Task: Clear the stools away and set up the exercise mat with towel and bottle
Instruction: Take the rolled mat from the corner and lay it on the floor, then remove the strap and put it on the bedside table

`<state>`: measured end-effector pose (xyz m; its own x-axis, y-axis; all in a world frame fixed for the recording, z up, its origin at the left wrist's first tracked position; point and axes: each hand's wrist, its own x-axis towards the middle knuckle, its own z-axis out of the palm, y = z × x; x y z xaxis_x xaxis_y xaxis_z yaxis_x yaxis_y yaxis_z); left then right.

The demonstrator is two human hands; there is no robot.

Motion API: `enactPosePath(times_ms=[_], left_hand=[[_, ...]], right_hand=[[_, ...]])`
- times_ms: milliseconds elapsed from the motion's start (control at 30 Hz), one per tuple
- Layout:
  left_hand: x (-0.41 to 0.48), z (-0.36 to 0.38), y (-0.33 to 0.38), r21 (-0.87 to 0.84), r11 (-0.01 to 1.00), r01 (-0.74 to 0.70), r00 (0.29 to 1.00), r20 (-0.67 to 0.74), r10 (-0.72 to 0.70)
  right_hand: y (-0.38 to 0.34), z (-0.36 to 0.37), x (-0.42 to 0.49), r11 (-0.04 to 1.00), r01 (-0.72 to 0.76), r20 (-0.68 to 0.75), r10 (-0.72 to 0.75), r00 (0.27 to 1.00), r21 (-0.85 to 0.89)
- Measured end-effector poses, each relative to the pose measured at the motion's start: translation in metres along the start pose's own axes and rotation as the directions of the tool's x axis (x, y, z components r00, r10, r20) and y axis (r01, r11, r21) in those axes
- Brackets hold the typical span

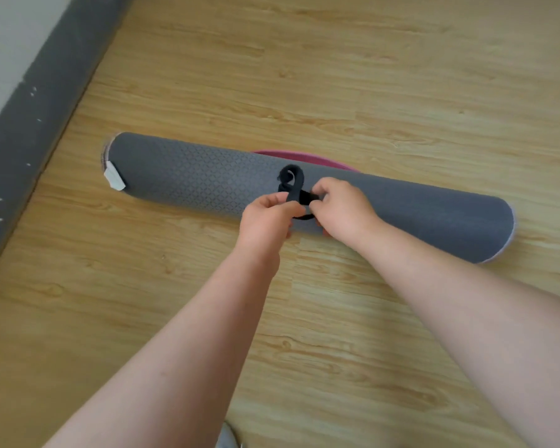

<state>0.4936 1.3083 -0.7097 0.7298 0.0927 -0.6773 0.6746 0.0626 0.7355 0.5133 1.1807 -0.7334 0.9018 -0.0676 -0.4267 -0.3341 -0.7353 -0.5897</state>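
Risk of mat (191,179) rolling across floor (401,76) if yanked sideways; risk of strap (291,184) cinching tighter under opposing pulls. Pinching strap with left hand (267,218) and right hand (343,210), each grip curled tight. Rolled up, lying mid-floor near wall: grey, diamond-textured, white tag (114,180) at left end, pink edge (304,155) behind.

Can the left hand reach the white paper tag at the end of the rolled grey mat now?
Probably yes: nothing lies between the left hand and the white paper tag at the end of the rolled grey mat. It must first release the black fabric strap it pinches.
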Motion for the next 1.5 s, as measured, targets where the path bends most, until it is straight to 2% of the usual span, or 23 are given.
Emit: enactPosePath(times_ms=[133,333,533,733,967,1133,1333,1500], left_hand=[[-0.049,-0.030,0.015,-0.060,0.998,0.028,0.991,-0.128,-0.036],[-0.146,-0.085,0.040,-0.192,0.977,0.098,0.940,-0.304,-0.154],[-0.272,-0.134,0.059,-0.323,0.941,0.101,0.870,-0.430,-0.241],[-0.411,-0.168,0.050,-0.479,0.878,0.006,0.787,-0.539,-0.300],[-0.584,-0.215,0.016,-0.579,0.805,-0.130,0.655,-0.660,-0.368],[-0.687,-0.238,-0.030,-0.661,0.718,-0.220,0.582,-0.679,-0.447],[-0.803,-0.242,-0.100,-0.724,0.613,-0.315,0.491,-0.678,-0.548],[-0.891,-0.223,-0.155,-0.753,0.494,-0.435,0.372,-0.650,-0.663]], right_hand=[[-0.035,0.000,-0.043,0.999,-0.040,0.077,0.039,0.996,0.016],[-0.104,-0.017,-0.133,0.999,-0.036,0.183,0.030,0.983,0.028],[-0.177,-0.046,-0.233,0.992,0.121,0.346,-0.097,0.933,-0.049],[-0.232,-0.058,-0.338,0.952,0.275,0.489,-0.180,0.854,-0.131],[-0.298,-0.052,-0.495,0.840,0.515,0.671,-0.281,0.686,-0.174],[-0.317,-0.029,-0.603,0.723,0.666,0.753,-0.333,0.568,-0.183],[-0.306,-0.003,-0.726,0.574,0.798,0.859,-0.300,0.414,-0.184],[-0.294,0.015,-0.828,0.427,0.899,0.941,-0.254,0.222,-0.097]])
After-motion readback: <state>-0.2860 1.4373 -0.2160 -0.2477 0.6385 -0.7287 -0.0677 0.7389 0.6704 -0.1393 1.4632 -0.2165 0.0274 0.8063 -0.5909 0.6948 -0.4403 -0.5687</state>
